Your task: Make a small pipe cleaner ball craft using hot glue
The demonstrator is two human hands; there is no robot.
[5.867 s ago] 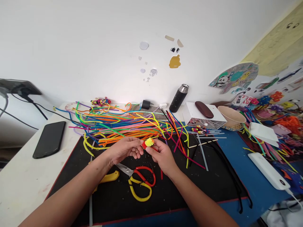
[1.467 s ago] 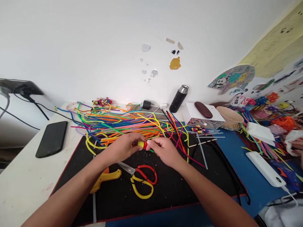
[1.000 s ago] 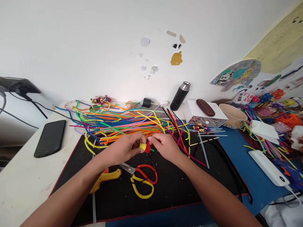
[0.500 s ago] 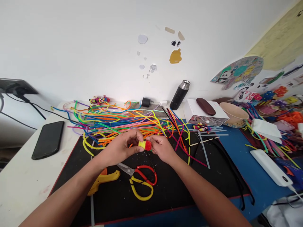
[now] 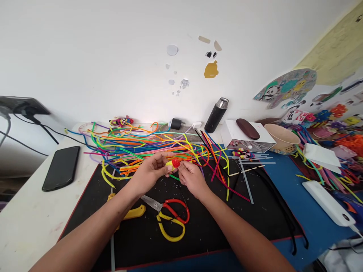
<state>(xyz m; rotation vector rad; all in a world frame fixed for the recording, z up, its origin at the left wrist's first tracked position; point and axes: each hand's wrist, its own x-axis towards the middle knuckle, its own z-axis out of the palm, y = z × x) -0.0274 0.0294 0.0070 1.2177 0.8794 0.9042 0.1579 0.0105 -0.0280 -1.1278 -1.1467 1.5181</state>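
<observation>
My left hand (image 5: 153, 170) pinches a small coiled pipe-cleaner piece (image 5: 175, 163), yellow at one end and red at the other. Its thumb and fingers grip the yellow end, hiding part of it. Right beside the red end, the fingers of my right hand (image 5: 193, 178) are pressed together; whatever they hold is too small to make out. Below the hands, scissors (image 5: 172, 224) with one red and one yellow handle lie on the black mat (image 5: 210, 230). A yellow glue gun (image 5: 133, 213) lies partly behind my left forearm.
Loose coloured pipe cleaners (image 5: 136, 149) spread behind the hands. Farther right stand a black flask (image 5: 216, 116), a white box (image 5: 231, 130) and a woven basket (image 5: 283, 138). A phone (image 5: 61, 168) lies on the left, and small pipe-cleaner figures (image 5: 243, 153) lie around.
My right fingers have slipped off the red end to its right side. The piece has turned so its red end faces more upward. The view has shifted slightly.
</observation>
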